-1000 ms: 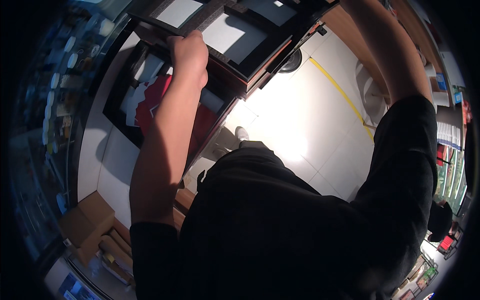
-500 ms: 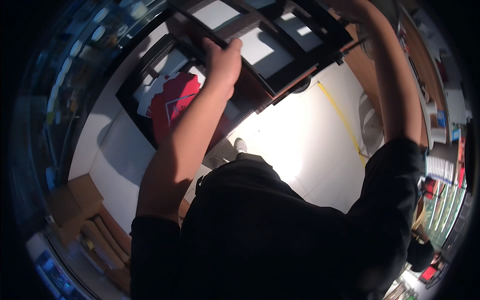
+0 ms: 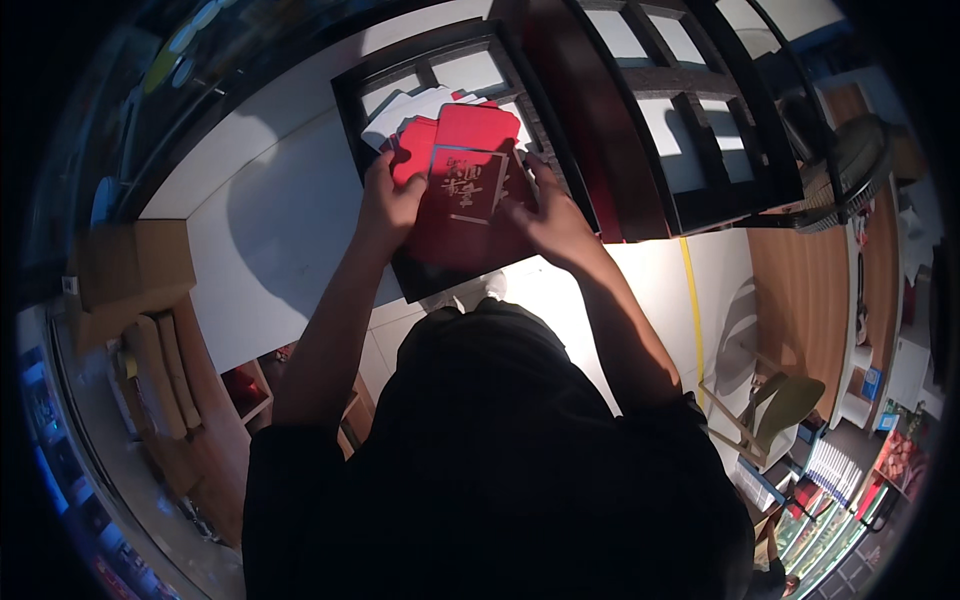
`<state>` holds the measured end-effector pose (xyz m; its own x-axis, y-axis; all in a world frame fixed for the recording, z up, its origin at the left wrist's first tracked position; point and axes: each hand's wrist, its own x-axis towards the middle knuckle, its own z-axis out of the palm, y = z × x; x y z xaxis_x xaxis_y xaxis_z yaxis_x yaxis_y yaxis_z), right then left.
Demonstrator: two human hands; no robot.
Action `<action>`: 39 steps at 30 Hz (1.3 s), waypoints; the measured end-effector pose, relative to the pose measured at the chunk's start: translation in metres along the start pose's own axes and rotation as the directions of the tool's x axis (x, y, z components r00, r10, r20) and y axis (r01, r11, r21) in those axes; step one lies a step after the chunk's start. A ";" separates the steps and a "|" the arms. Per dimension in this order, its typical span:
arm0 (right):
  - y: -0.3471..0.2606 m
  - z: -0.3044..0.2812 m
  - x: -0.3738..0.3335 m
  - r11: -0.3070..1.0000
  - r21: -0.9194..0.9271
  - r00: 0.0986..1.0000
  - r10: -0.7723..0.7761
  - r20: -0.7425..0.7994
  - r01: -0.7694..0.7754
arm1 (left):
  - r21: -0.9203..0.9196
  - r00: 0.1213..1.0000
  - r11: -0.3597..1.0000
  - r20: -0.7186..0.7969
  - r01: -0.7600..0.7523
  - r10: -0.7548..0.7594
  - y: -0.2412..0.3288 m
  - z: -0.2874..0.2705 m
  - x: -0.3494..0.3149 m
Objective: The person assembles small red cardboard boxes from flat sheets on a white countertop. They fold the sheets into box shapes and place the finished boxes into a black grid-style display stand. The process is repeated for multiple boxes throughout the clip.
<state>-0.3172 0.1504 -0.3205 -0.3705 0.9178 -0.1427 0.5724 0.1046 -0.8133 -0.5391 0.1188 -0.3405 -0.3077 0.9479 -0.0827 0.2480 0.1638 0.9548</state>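
A loose stack of red envelopes, the top one with a gold-toned printed frame, is held over the near part of a black compartment case. White papers fan out from its far side. My left hand pinches the stack's left edge, thumb toward the middle. At the right edge my right hand grips it between thumb and fingers. Beneath lies the case's black tray with dark dividers. Beside it to the right stands another black divided frame with pale panels, joined by a dark red side.
The case rests on a white counter. Cardboard boxes stand at the left. To the right are a fan, a wooden panel and a chair. A yellow line crosses the pale floor.
My left hand has left the divided frame's edge and my right hand has come in from the far right. Both now hold the red envelopes. The view has shifted, bringing the case's tray nearer the middle.
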 end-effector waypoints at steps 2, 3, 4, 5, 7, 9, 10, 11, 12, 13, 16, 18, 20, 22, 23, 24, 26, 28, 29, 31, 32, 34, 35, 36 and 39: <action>0.019 0.018 0.021 0.990 -0.139 0.999 -0.028 -0.045 0.022 | -0.135 0.989 0.981 0.082 0.137 -0.127 -0.001 -0.005 -0.005; 0.012 0.015 0.026 0.989 -0.148 0.998 -0.023 -0.059 0.014 | -0.117 0.982 0.978 0.102 0.170 -0.159 0.005 -0.005 -0.003; 0.006 0.013 0.032 0.988 -0.156 0.997 -0.016 -0.074 0.005 | -0.098 0.974 0.974 0.122 0.203 -0.190 0.008 -0.005 -0.001; 0.013 0.014 0.040 0.996 0.077 0.997 -0.051 -0.055 0.055 | -0.076 0.973 0.973 0.103 0.216 -0.208 0.007 -0.004 0.001; 0.024 0.014 0.039 0.999 -0.037 0.995 -0.043 -0.093 0.040 | -0.032 0.968 0.969 0.065 0.244 -0.242 0.006 -0.002 0.004; 0.030 0.016 0.038 0.998 -0.059 0.993 -0.030 -0.110 0.024 | -0.024 0.964 0.967 0.090 0.253 -0.249 0.007 -0.003 0.005; 0.033 0.016 0.042 1.000 -0.001 0.996 -0.006 -0.087 0.005 | -0.020 0.962 0.966 0.104 0.256 -0.253 0.007 -0.002 0.005; 0.031 0.017 0.043 0.998 0.061 0.998 0.018 -0.063 -0.014 | 0.027 0.966 0.969 0.076 0.247 -0.248 0.006 -0.002 0.005; 0.028 0.016 0.042 0.993 0.106 0.999 0.050 -0.010 -0.049 | 0.074 0.969 0.969 0.049 0.237 -0.241 0.006 0.000 0.006; 0.024 0.014 0.040 0.985 0.149 0.996 0.081 0.044 -0.086 | 0.122 0.972 0.966 0.024 0.228 -0.233 0.005 0.001 0.008; 0.035 0.020 0.039 0.972 0.210 0.994 0.089 0.064 -0.101 | 0.358 0.991 0.926 0.019 0.119 -0.134 -0.015 0.001 0.023; 0.042 0.025 0.041 0.954 0.283 0.995 0.090 0.048 -0.100 | 0.306 0.992 0.949 0.066 0.080 -0.105 -0.023 0.002 0.029; 0.042 0.026 0.041 0.903 0.409 0.992 0.118 0.051 -0.129 | 0.200 0.983 0.973 0.115 0.116 -0.141 -0.022 0.001 0.030; 0.035 0.023 0.039 0.825 0.520 0.975 0.201 0.098 -0.222 | 0.043 0.955 0.971 0.175 0.234 -0.238 -0.011 -0.003 0.029; 0.032 0.022 0.037 0.778 0.569 0.963 0.236 0.127 -0.266 | -0.020 0.951 0.970 0.203 0.243 -0.234 -0.010 -0.008 0.029; 0.044 0.024 0.041 0.832 0.517 0.979 0.186 0.078 -0.199 | -0.083 0.944 0.964 0.237 0.254 -0.228 -0.010 -0.014 0.031; 0.078 0.034 0.054 0.917 0.393 0.997 0.073 -0.003 -0.066 | -0.202 0.957 0.945 0.187 0.258 -0.221 0.006 -0.026 0.026; 0.039 0.020 0.043 0.891 0.425 0.987 0.153 0.043 -0.157 | -0.331 0.983 0.926 0.032 0.181 -0.181 0.051 -0.053 0.008; 0.026 0.014 0.039 0.877 0.437 0.979 0.194 0.061 -0.201 | -0.415 0.993 0.905 -0.032 0.093 -0.117 0.062 -0.076 -0.003; 0.036 0.013 0.045 0.891 0.414 0.982 0.175 0.070 -0.188 | -0.610 0.998 0.792 -0.058 -0.012 -0.030 0.063 -0.138 -0.014; 0.039 0.014 0.048 0.896 0.407 0.983 0.159 0.087 -0.181 | -0.762 0.998 0.646 -0.031 -0.054 0.047 0.047 -0.176 -0.026; 0.037 0.016 0.050 0.864 0.463 0.979 0.195 0.053 -0.197 | -0.783 0.995 0.622 -0.050 0.014 -0.086 0.045 -0.209 -0.049; 0.033 0.018 0.051 0.845 0.492 0.976 0.210 0.051 -0.207 | -0.782 0.988 0.623 -0.095 0.003 -0.124 0.028 -0.230 -0.061; 0.025 0.017 0.052 0.861 0.461 0.975 0.211 0.065 -0.217 | -0.783 0.978 0.622 -0.136 -0.007 -0.159 0.010 -0.242 -0.072; 0.005 0.017 0.049 0.881 0.424 0.975 0.220 0.021 -0.208 | -0.721 0.931 0.692 -0.273 -0.031 -0.243 -0.032 -0.252 -0.101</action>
<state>-0.3450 0.1894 -0.3411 -0.2504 0.9101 -0.3302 0.2711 -0.2615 -0.9264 -0.7471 -0.0513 -0.2913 -0.5975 0.7678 -0.2312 -0.4811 -0.1126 0.8694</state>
